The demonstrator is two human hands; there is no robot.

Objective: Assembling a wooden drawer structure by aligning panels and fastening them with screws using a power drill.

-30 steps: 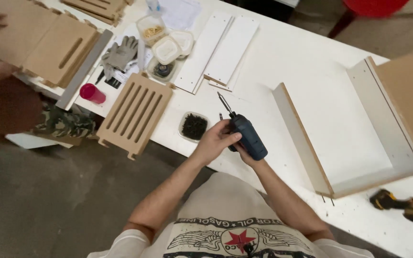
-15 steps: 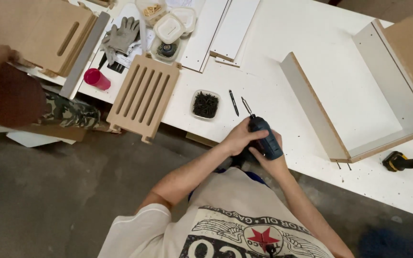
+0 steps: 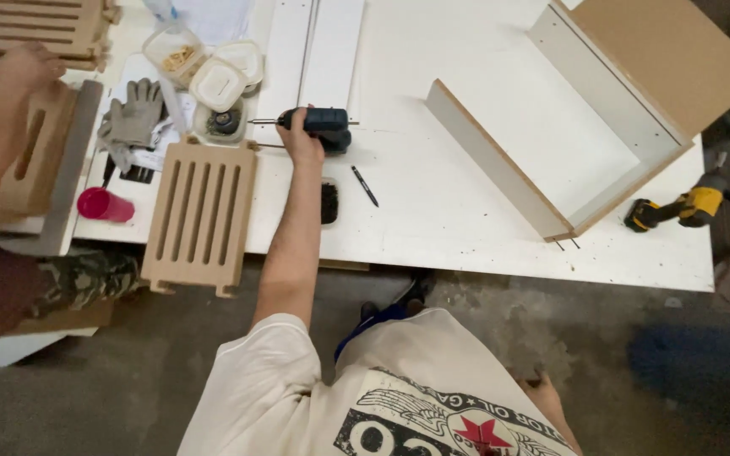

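Drill (image 3: pixel 324 128) moved up the table (image 3: pixel 433 211) toward slatted panel (image 3: pixel 200 211); now only your left hand (image 3: pixel 300 143) on it, fingers wrapped round body. Right hand out of view. Feels heavy, rigid; grip mid-body.

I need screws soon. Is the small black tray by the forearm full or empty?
Cannot tell how full: the black tray looks dark inside, and the forearm of the left hand covers part.

A dark blue-black power tool (image 3: pixel 324 127) is being shown against a white counter (image 3: pixel 433 211). A tan slatted panel (image 3: pixel 200 213), grey gloves (image 3: pixel 133 116), a pink cup (image 3: pixel 103 204), a black pen (image 3: pixel 365 186) and a yellow-and-black drill (image 3: pixel 678 211) are being displayed; camouflage trousers (image 3: pixel 86 279) are being seen.
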